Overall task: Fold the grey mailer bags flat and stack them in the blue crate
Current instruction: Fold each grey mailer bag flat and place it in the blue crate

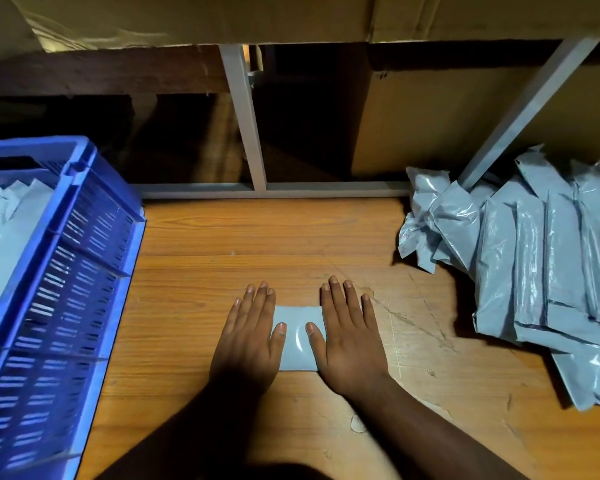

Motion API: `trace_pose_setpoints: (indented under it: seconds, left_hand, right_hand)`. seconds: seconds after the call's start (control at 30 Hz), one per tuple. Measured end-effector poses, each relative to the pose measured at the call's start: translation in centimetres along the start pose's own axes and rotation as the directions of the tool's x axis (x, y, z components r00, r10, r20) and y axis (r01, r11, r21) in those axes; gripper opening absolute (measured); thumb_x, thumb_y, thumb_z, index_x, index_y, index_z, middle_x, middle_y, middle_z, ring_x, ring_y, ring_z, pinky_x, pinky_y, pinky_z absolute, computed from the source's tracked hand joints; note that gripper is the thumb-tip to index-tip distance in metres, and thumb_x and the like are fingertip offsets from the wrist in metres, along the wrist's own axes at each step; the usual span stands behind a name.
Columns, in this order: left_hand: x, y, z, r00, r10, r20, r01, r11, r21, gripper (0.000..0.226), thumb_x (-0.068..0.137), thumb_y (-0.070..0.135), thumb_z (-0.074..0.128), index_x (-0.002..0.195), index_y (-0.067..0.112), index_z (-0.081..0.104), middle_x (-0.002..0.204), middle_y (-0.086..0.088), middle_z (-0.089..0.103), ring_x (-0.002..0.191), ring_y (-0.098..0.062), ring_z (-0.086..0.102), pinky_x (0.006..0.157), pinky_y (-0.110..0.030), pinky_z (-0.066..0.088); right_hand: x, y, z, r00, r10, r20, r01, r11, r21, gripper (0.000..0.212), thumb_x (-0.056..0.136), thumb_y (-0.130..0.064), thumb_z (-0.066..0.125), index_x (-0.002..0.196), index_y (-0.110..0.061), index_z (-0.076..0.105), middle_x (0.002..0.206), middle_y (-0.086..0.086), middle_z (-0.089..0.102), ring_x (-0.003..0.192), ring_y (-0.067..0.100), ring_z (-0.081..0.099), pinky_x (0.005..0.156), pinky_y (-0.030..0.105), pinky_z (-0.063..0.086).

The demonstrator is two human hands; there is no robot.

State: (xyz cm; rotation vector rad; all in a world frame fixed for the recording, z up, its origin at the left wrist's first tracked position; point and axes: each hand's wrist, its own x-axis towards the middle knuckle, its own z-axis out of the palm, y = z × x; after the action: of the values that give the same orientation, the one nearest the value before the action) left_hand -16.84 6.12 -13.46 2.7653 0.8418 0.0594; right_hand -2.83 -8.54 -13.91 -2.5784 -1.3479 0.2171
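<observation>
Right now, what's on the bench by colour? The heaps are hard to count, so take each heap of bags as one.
Blue: 1, the blue crate.
Grey: 3, the folded mailer bag pressed flat under the left hand and right hand, the loose pile of mailer bags, and the bags in the crate.
Total: 4.

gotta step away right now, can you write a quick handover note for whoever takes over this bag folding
Left hand and right hand: both flat, fingers straight, pressing one folded mailer bag onto the wooden table.
Done: some bags already lie in the blue crate on the left.
Left: put this bag in the crate, then fold and stack the pile of bags on the right.
</observation>
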Motion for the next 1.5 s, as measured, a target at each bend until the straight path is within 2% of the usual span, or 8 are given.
trace_pose_setpoints:
  seconds: [0.13, 0.27, 0.4, 0.5, 0.77, 0.97, 1.3, 1.5]
  left_hand:
    - [-0.2, 0.0, -0.1, 1.0, -0.003, 0.021, 0.004, 1.0, -0.008, 0.068, 0.107, 0.05, 0.009, 0.161, 0.013, 0.028, 0.168, -0.001, 0.022, 0.157, -0.019, 0.013, 0.127, -0.043, 0.017]
    - [-0.1, 0.2, -0.9, 0.999, -0.037, 0.013, 0.038, 0.998, -0.043, 0.086, 0.096, 0.065, -0.015, 0.164, 0.021, 0.017, 0.169, 0.009, 0.007, 0.157, -0.009, 0.001, 0.128, -0.033, -0.002]
    - [0.9, 1.0, -2.7, 0.993, -0.029, -0.116, 0.018, 0.995, -0.096, 0.069, 0.106, 0.05, 0.004, 0.16, 0.015, 0.031, 0.167, 0.005, 0.023, 0.156, -0.011, 0.013, 0.128, -0.036, 0.008]
    - [0.6, 1.2, -1.2, 0.994, 0.042, -0.099, -0.049, 0.996, -0.07, 0.06, 0.109, 0.039, 0.015, 0.155, 0.01, 0.042, 0.164, 0.0, 0.032, 0.155, -0.017, 0.024, 0.126, -0.039, 0.014]
    - [0.0, 1.0, 1.2, 0.991, 0.057, -0.119, -0.068, 0.994, -0.086, 0.055, 0.111, 0.032, 0.02, 0.153, 0.008, 0.045, 0.161, -0.005, 0.039, 0.154, -0.022, 0.027, 0.123, -0.046, 0.028]
    - [0.2, 0.8, 1.5, 0.988, 0.073, -0.137, -0.086, 0.992, -0.093, 0.053, 0.107, 0.026, 0.027, 0.155, 0.008, 0.041, 0.164, -0.006, 0.034, 0.156, -0.024, 0.021, 0.125, -0.045, 0.024]
    - [0.0, 0.8, 0.9, 0.996, 0.065, -0.054, -0.071, 0.991, -0.115, 0.055, 0.108, 0.033, 0.024, 0.156, 0.011, 0.039, 0.166, -0.003, 0.029, 0.156, -0.02, 0.02, 0.123, -0.048, 0.027]
    - [-1.8, -1.6, 0.0, 0.998, -0.063, 0.005, 0.062, 0.998, 0.026, 0.072, 0.105, 0.058, 0.011, 0.163, 0.016, 0.018, 0.17, 0.004, 0.01, 0.158, -0.012, 0.001, 0.127, -0.035, 0.002]
  right_hand:
    - [0.1, -0.1, 0.0, 0.999, -0.012, 0.03, 0.012, 1.0, -0.001, 0.072, 0.108, -0.055, 0.011, 0.165, -0.011, 0.014, 0.173, 0.006, 0.003, 0.16, 0.023, -0.005, 0.128, 0.052, 0.008]
    - [0.6, -0.3, -1.3, 0.994, 0.013, 0.107, -0.02, 0.998, 0.062, 0.079, 0.102, -0.06, -0.008, 0.166, -0.016, 0.006, 0.173, 0.0, -0.01, 0.158, 0.017, -0.016, 0.127, 0.048, -0.01]
    - [1.7, -2.5, -3.2, 0.994, -0.018, -0.106, 0.027, 0.997, 0.077, 0.058, 0.107, -0.038, 0.029, 0.157, -0.011, 0.04, 0.166, 0.008, 0.034, 0.155, 0.027, 0.027, 0.125, 0.05, 0.006]
    - [1.7, -4.3, -0.8, 0.99, -0.094, -0.107, 0.104, 0.99, 0.094, 0.051, 0.106, -0.03, 0.044, 0.153, -0.01, 0.046, 0.162, 0.008, 0.041, 0.152, 0.029, 0.035, 0.123, 0.049, 0.013]
    - [1.2, -4.5, 1.1, 0.996, -0.083, -0.037, 0.086, 0.994, 0.074, 0.054, 0.108, -0.032, 0.031, 0.159, -0.015, 0.036, 0.168, 0.004, 0.031, 0.158, 0.024, 0.018, 0.126, 0.047, 0.012]
    - [1.3, -4.5, 1.2, 0.997, -0.069, -0.026, 0.072, 0.992, 0.104, 0.054, 0.109, -0.033, 0.031, 0.161, -0.016, 0.032, 0.171, 0.004, 0.022, 0.16, 0.022, 0.007, 0.128, 0.046, 0.01]
    - [1.1, -4.0, 1.1, 0.995, -0.103, -0.008, 0.103, 0.991, 0.087, 0.055, 0.109, -0.035, 0.031, 0.16, -0.015, 0.034, 0.171, 0.004, 0.02, 0.158, 0.024, 0.016, 0.126, 0.046, 0.012]
    - [-0.7, -0.1, 0.4, 1.0, 0.028, -0.009, -0.028, 1.0, 0.008, 0.068, 0.109, -0.056, 0.014, 0.166, -0.018, 0.012, 0.173, -0.004, 0.001, 0.159, 0.013, -0.006, 0.129, 0.047, -0.001]
